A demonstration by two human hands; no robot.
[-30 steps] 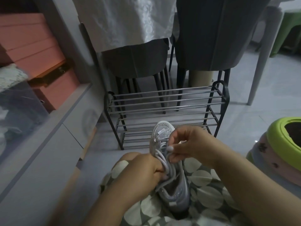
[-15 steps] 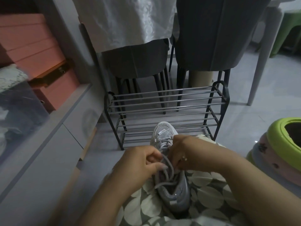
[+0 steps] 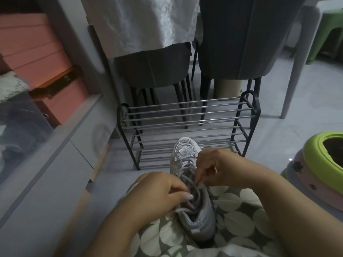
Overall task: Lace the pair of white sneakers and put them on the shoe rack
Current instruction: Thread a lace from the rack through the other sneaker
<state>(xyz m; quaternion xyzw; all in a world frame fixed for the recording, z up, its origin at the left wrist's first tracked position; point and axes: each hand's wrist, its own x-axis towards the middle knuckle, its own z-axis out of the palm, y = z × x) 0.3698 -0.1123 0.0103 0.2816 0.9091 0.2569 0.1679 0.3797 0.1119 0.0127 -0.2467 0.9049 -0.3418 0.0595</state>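
One white mesh sneaker [image 3: 185, 151] lies on my lap, toe pointing away toward the shoe rack [image 3: 187, 125]. Its white lace [image 3: 185, 175] runs in loose loops over the tongue. My left hand [image 3: 156, 195] grips the lace at the sneaker's left side near the collar, fingers curled. From the right side, my right hand [image 3: 220, 169] pinches the lace over the upper eyelets. The rack is a black metal frame with chrome bars and stands on the floor just past the toe. I see no second sneaker.
Two dark chairs [image 3: 156, 71] stand behind the rack under a white tablecloth [image 3: 141, 21]. A grey cabinet [image 3: 46, 164] with pink boxes [image 3: 35, 52] runs along the left. A green and pink seat [image 3: 319, 164] sits at the right. My lap wears a leaf-patterned cloth [image 3: 235, 225].
My right hand dropped from above the toe to the upper eyelets. My left hand shifted up along the lace on the left side. The sneaker stayed on my lap.
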